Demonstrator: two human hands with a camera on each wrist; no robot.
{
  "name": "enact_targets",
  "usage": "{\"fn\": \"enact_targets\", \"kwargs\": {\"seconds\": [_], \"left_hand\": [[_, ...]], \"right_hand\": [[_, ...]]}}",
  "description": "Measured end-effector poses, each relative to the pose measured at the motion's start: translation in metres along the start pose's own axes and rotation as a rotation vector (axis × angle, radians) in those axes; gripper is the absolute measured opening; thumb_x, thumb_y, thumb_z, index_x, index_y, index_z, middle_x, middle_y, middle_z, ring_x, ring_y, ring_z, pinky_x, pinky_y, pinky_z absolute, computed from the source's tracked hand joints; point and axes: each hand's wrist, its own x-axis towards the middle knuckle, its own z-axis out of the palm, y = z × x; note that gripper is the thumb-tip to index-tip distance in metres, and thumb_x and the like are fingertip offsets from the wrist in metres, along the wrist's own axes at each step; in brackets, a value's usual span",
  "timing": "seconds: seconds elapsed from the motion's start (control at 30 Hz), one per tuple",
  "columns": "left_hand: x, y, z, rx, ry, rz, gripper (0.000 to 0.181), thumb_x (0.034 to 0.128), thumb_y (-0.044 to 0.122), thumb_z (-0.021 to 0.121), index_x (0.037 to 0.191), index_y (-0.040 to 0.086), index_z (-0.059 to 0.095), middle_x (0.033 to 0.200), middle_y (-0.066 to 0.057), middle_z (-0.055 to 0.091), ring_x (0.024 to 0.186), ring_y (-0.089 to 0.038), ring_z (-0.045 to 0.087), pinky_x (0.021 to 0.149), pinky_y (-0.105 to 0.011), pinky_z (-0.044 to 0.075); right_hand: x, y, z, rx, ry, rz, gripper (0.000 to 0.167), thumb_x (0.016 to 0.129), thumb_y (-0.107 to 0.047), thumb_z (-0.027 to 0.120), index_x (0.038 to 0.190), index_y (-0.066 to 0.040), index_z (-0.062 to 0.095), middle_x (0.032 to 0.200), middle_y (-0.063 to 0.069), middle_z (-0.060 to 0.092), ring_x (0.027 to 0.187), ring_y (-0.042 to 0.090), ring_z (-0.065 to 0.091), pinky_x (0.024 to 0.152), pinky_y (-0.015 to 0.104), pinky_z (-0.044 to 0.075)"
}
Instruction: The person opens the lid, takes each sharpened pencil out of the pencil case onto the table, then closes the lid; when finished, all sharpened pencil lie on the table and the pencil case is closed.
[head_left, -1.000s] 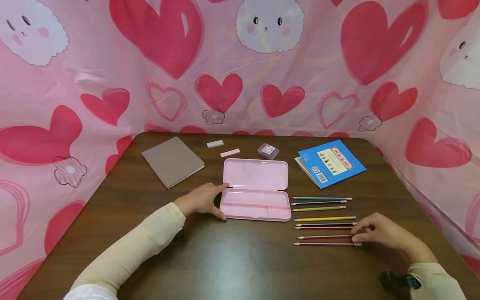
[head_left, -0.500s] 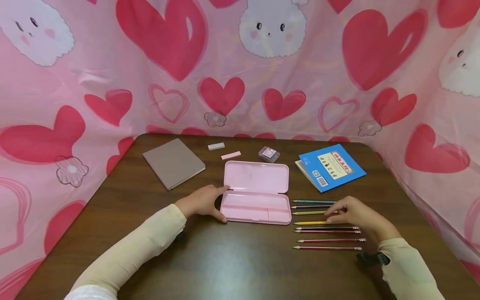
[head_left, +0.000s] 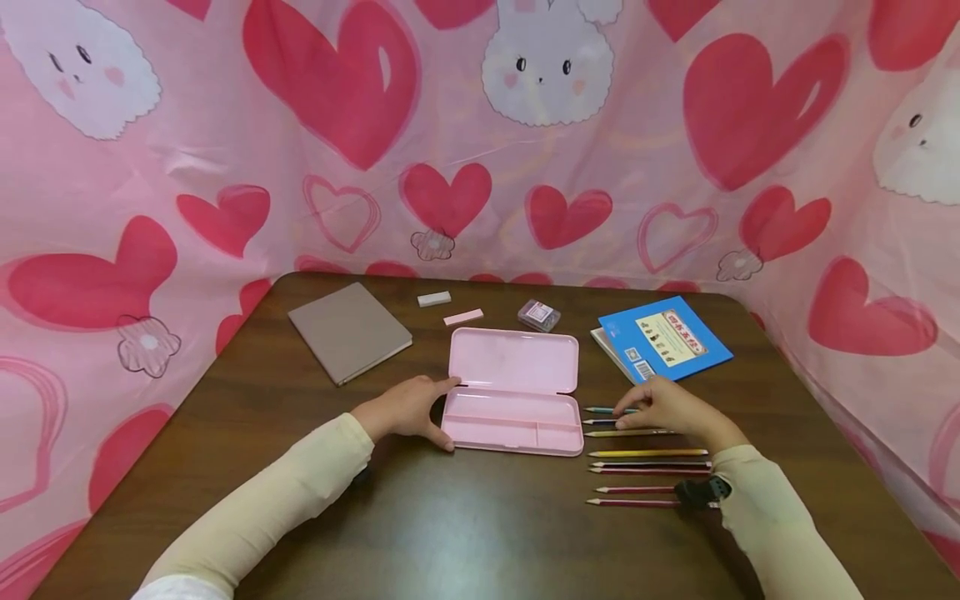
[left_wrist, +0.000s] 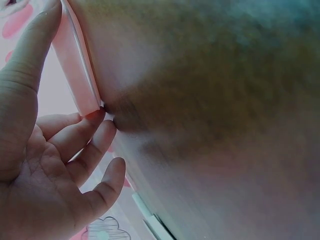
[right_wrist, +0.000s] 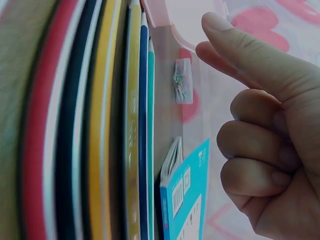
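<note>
An open pink pencil case (head_left: 514, 437) lies on the table, its lid leaning back and its compartments bare. My left hand (head_left: 408, 407) touches its left end, thumb at the front corner and index finger near the hinge; in the left wrist view the other fingers are loosely bent. To the right of the case lie several pencils in rows. My right hand (head_left: 663, 408) hovers over the far ones, near the green pencil (head_left: 597, 410), the dark blue pencil (head_left: 597, 422) and the gold pencil (head_left: 609, 433). In the right wrist view, nothing shows between thumb and index finger.
Nearer lie a yellow pencil (head_left: 648, 453) and several dark and red pencils (head_left: 633, 502). Behind are a grey-brown notebook (head_left: 351, 332), a white eraser-like block (head_left: 434, 298), a pink strip (head_left: 463, 317), a small clear box (head_left: 539, 315) and a blue book (head_left: 666, 335). Patterned cloth surrounds the table.
My right hand has moved from the nearest red pencils across the row to the farthest ones, leaving the pencils lying. The left hand stays at the case. The head view has tilted slightly.
</note>
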Motion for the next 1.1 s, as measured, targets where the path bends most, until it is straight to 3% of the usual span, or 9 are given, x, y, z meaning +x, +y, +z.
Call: {"fn": "enact_targets", "kwargs": {"seconds": [0.2,0.3,0.43,0.8,0.93,1.1], "left_hand": [[-0.001,-0.001,0.002,0.006,-0.003,-0.007,0.103,0.0577,0.056,0.081,0.141,0.014,0.039,0.122,-0.013,0.059,0.109,-0.024,0.053,0.095,-0.041,0.043],[-0.002,-0.001,0.002,0.007,-0.005,-0.015,0.103,0.0578,0.056,0.081,0.142,0.014,0.038,0.122,-0.012,0.059,0.109,-0.024,0.053,0.095,-0.041,0.043],[-0.002,-0.001,0.003,0.005,-0.003,-0.021,0.103,0.058,0.055,0.081,0.142,0.014,0.038,0.122,-0.013,0.059,0.11,-0.025,0.053,0.095,-0.041,0.043],[-0.001,0.001,0.004,0.006,-0.002,-0.025,0.103,0.0591,0.055,0.08,0.143,0.015,0.036,0.123,-0.013,0.058,0.11,-0.024,0.052,0.095,-0.04,0.043],[-0.002,0.002,0.004,-0.007,-0.005,-0.028,0.104,0.0603,0.055,0.08,0.144,0.014,0.034,0.124,-0.014,0.057,0.11,-0.024,0.053,0.095,-0.041,0.043],[-0.004,0.002,0.005,-0.034,0.012,-0.035,0.119,0.0602,0.053,0.08,0.149,0.01,0.014,0.129,-0.017,0.053,0.114,-0.026,0.053,0.097,-0.041,0.042]], "right_hand": [[0.018,-0.004,0.0,-0.031,0.01,-0.013,0.029,0.075,-0.03,0.075,0.093,-0.007,0.073,0.068,-0.004,0.062,0.056,0.005,0.041,0.055,0.021,0.039],[0.026,-0.005,-0.001,-0.03,0.013,-0.012,0.031,0.075,-0.03,0.075,0.094,-0.005,0.072,0.059,-0.006,0.049,0.052,0.005,0.037,0.051,0.021,0.035],[0.037,-0.009,-0.005,-0.04,0.043,-0.03,0.031,0.075,-0.026,0.076,0.095,-0.003,0.071,0.058,-0.006,0.041,0.052,0.005,0.036,0.051,0.021,0.033],[0.064,-0.018,-0.016,-0.126,0.151,-0.026,0.051,0.074,-0.027,0.078,0.114,0.001,0.062,0.083,0.004,0.061,0.076,0.017,0.049,0.063,0.027,0.041],[0.071,-0.02,-0.017,-0.14,0.189,-0.031,0.054,0.074,-0.026,0.078,0.117,0.001,0.059,0.094,0.01,0.066,0.091,0.025,0.056,0.081,0.041,0.045],[0.077,-0.023,-0.017,-0.122,0.213,-0.031,0.061,0.074,-0.025,0.077,0.125,0.002,0.054,0.109,0.019,0.064,0.111,0.037,0.053,0.098,0.057,0.035]]}}
